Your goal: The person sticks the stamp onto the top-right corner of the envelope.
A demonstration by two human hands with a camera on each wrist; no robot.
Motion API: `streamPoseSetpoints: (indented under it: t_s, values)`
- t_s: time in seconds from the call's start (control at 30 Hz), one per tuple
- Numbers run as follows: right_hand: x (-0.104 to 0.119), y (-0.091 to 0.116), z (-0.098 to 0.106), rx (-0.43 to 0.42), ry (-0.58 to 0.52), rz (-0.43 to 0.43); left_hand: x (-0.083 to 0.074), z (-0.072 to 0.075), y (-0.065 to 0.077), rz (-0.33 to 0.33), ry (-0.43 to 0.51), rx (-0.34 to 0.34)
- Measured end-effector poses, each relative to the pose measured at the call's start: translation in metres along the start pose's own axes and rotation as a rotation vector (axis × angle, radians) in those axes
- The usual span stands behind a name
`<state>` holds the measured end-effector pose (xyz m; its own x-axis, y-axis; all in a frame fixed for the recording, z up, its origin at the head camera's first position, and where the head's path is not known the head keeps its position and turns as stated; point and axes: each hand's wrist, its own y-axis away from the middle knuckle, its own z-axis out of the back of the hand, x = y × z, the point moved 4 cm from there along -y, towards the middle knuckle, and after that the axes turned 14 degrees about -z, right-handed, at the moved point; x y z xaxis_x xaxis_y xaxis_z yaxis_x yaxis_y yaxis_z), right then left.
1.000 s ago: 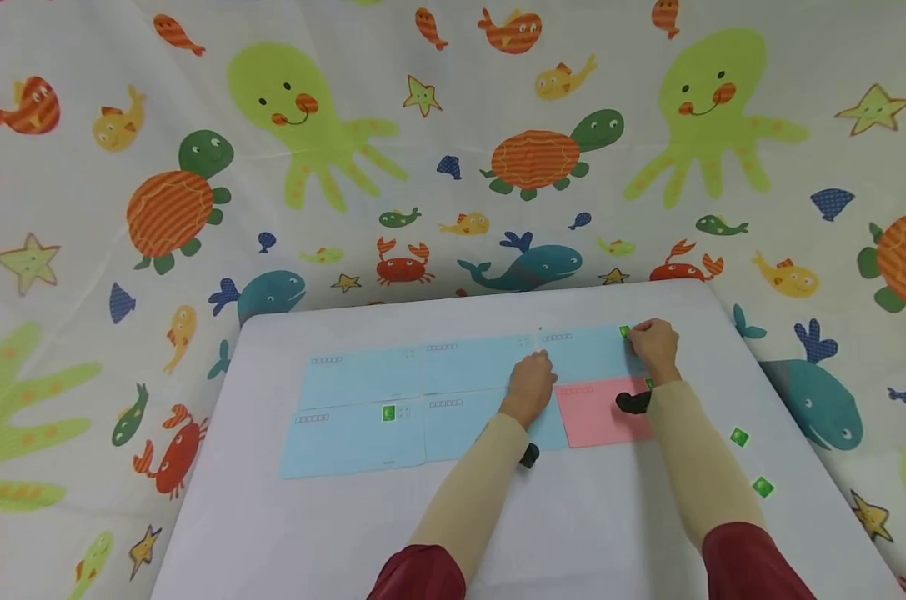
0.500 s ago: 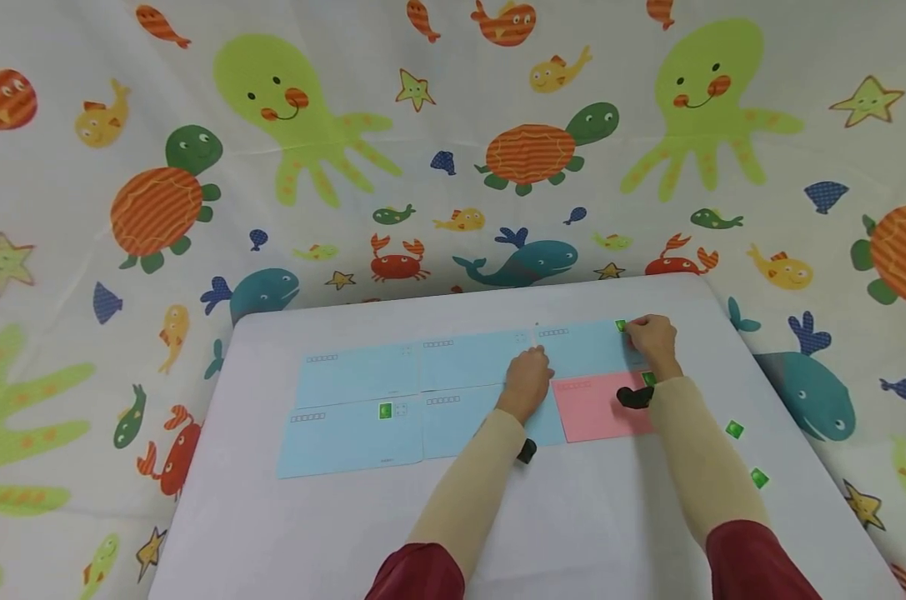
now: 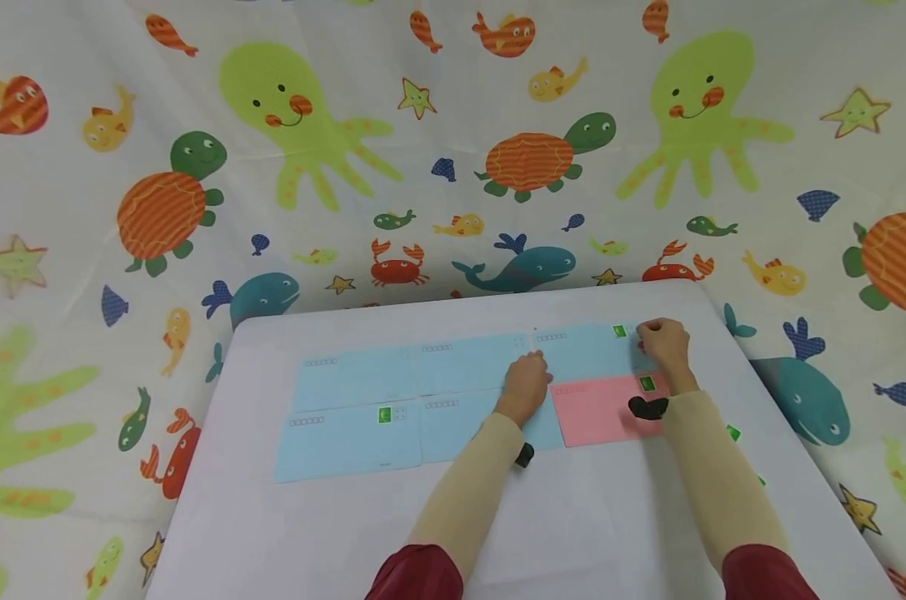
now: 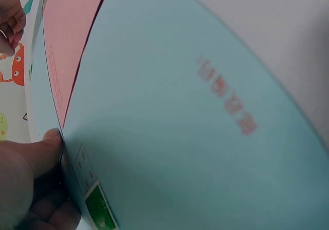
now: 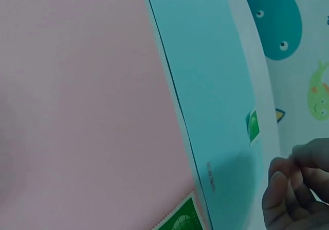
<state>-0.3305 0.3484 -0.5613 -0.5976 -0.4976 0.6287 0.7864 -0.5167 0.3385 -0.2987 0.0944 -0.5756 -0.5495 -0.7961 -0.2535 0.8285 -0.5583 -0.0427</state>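
My right hand (image 3: pixel 664 348) hovers beside the top-right corner of the upper right blue envelope (image 3: pixel 588 358). A green stamp (image 3: pixel 619 331) lies on that envelope, apart from the fingertips. The right wrist view shows the thumb and fingers of the right hand (image 5: pixel 298 183) loosely bent with nothing visible between them. My left hand (image 3: pixel 526 387) rests where the blue envelopes meet the pink envelope (image 3: pixel 595 417). In the left wrist view, its thumb (image 4: pixel 49 140) touches the envelope edges, near a green stamp (image 4: pixel 101 209) on the lower middle blue envelope (image 4: pixel 169 111).
Other blue envelopes (image 3: pixel 355 379) lie in two rows on the white table (image 3: pixel 287 542). The lower left one bears a green stamp (image 3: pixel 384 415), the pink one another stamp (image 3: pixel 647 383). Loose green stamps (image 3: pixel 733 433) lie at the right, partly behind the right sleeve.
My right hand has let go of the stamp at the upper right envelope's corner and moved slightly right. The pink envelope's stamp now shows more fully. The left hand stays in place.
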Motion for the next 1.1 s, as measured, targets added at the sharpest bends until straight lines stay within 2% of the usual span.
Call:
streamPoseSetpoints:
  t_s: [0.2,0.43,0.6,0.77,0.97,1.1]
  values:
    - [-0.003,0.007,0.011,0.013,0.003,0.016,-0.002,0.0,0.002,-0.024,-0.021,-0.005]
    - [-0.001,0.022,0.031,-0.062,0.006,0.118,-0.002,-0.003,0.004,-0.013,-0.058,-0.012]
    - [0.002,0.037,0.046,-0.094,0.021,0.166,0.001,-0.004,0.003,-0.002,-0.035,-0.039]
    - [-0.003,0.05,0.057,-0.09,0.009,0.146,0.002,-0.003,0.005,-0.02,-0.026,-0.045]
    - [-0.02,0.063,0.062,-0.109,-0.005,0.135,0.002,-0.003,0.007,-0.028,-0.012,-0.01]
    - [-0.032,0.072,0.064,-0.101,-0.018,0.094,0.002,-0.001,0.009,-0.029,-0.017,0.016]
